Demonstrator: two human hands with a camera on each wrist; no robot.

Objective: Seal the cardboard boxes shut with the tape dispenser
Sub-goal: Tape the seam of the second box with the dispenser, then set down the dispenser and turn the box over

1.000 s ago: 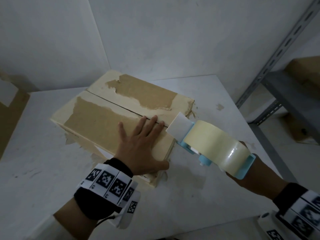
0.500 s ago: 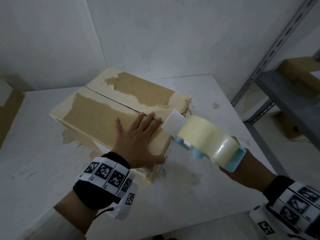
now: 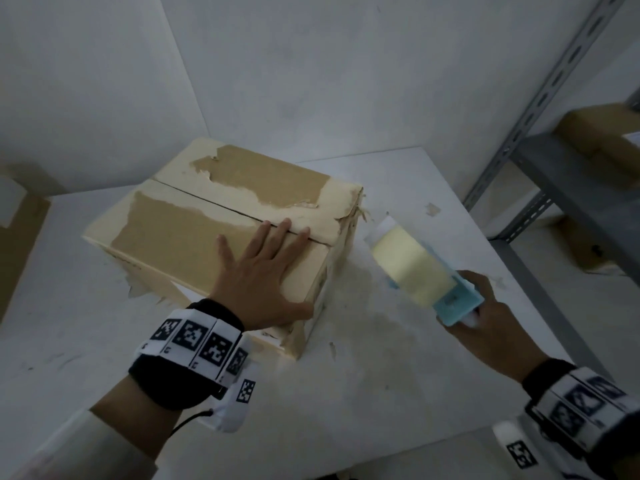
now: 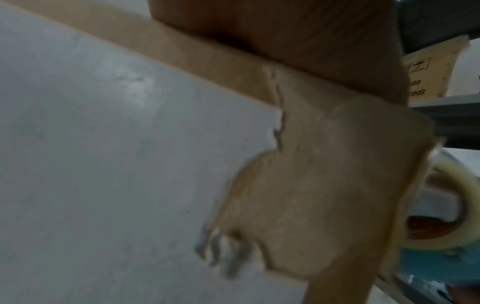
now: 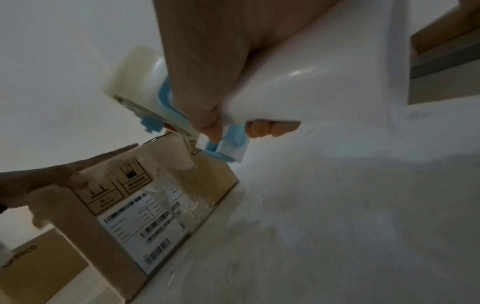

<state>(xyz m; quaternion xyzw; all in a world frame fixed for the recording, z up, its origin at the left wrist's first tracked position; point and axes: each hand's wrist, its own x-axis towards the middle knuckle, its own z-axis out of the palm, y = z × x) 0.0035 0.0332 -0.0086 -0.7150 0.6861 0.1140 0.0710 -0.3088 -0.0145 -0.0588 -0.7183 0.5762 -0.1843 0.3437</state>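
Note:
A worn cardboard box [image 3: 194, 237] with torn top paper lies on the white table [image 3: 398, 393], its two top flaps meeting at a dark seam. My left hand [image 3: 263, 275] lies flat on the near flap, fingers straight and reaching the seam. My right hand [image 3: 485, 327] grips the white handle of a blue tape dispenser [image 3: 419, 271] carrying a pale yellow tape roll [image 5: 130, 80]. The dispenser hangs to the right of the box's end face [image 5: 145, 207], apart from it, nose pointing down and away. In the left wrist view the box [image 4: 311, 185] fills the frame and the tape roll [image 4: 446, 205] shows at right.
A grey metal shelf rack [image 3: 540, 174] stands at the right with cardboard boxes [image 3: 602, 136] on it. Another brown box [image 3: 17, 244] sits at the far left. White walls close the back. A shipping label [image 5: 137, 230] is on the box's end face.
My right hand has drawn the tape dispenser away from the box's top edge, to the right and lower beside the end face. My left hand stays pressed on the flap.

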